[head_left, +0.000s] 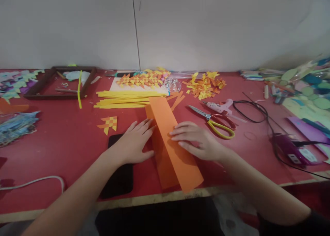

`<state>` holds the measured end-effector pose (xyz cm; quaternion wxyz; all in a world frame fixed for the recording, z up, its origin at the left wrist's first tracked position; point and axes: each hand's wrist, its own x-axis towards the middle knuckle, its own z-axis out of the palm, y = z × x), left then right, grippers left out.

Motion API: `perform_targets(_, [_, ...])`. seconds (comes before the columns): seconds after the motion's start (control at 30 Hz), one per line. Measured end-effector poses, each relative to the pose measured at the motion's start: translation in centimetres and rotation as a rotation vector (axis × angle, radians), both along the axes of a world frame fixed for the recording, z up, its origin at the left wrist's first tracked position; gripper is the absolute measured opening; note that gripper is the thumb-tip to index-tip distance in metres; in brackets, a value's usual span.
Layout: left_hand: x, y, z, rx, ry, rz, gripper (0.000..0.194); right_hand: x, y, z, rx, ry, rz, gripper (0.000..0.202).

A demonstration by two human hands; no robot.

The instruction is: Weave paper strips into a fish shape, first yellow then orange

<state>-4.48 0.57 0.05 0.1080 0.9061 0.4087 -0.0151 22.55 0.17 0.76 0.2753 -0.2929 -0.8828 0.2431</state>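
A long orange sheet of paper (168, 133) lies in front of me, folded lengthwise so one layer rests over another. Its near end sticks up by the table's front edge. On the left side of the paper, my left hand (138, 139) lies with fingers stretched out and thumb apart, fingertips at the lower layer's edge. From the right, my right hand (192, 139) rests its extended fingers on the upper layer. Under my left wrist is a black phone-like slab (120, 181), partly covered. Beyond my left hand sits a small woven orange and yellow paper fish (109, 123).
Scissors (212, 121) with red and yellow handles lie right of the paper, near a pink glue gun (220, 106). Yellow strips (123, 100) and a pile of folded pieces (206, 86) are behind. A brown frame (38, 88) stands left; a purple power strip (294, 152) lies right.
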Motion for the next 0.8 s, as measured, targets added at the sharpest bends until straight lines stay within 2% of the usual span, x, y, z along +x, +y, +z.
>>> perform_targets(0.13, [0.0, 0.4, -0.4, 0.034, -0.067, 0.023, 0.074, -0.3, -0.3, -1.6, 0.085, -0.13, 0.047, 0.036])
perform_targets(0.2, [0.1, 0.4, -0.3, 0.067, -0.109, 0.097, 0.063, -0.4, -0.4, -1.9, 0.08, -0.189, 0.031, 0.042])
perform_targets(0.33, [0.3, -0.1, 0.5, 0.167, -0.165, 0.166, 0.069, -0.5, -0.6, -1.9, 0.064, -0.259, 0.044, 0.053])
perform_targets(0.47, [0.7, -1.1, 0.4, 0.114, -0.136, 0.086, 0.073, -0.6, -0.7, -2.1, 0.086, -0.315, 0.076, 0.065])
perform_targets(0.63, [0.7, -1.8, -0.5, 0.055, -0.088, 0.036, 0.091, -0.9, -0.9, -2.3, 0.084, -0.354, 0.08, 0.073])
perform_targets(0.8, [0.6, -2.0, -0.7, 0.039, -0.071, 0.016, 0.086, -1.0, -0.9, -2.2, 0.068, -0.363, 0.116, 0.072])
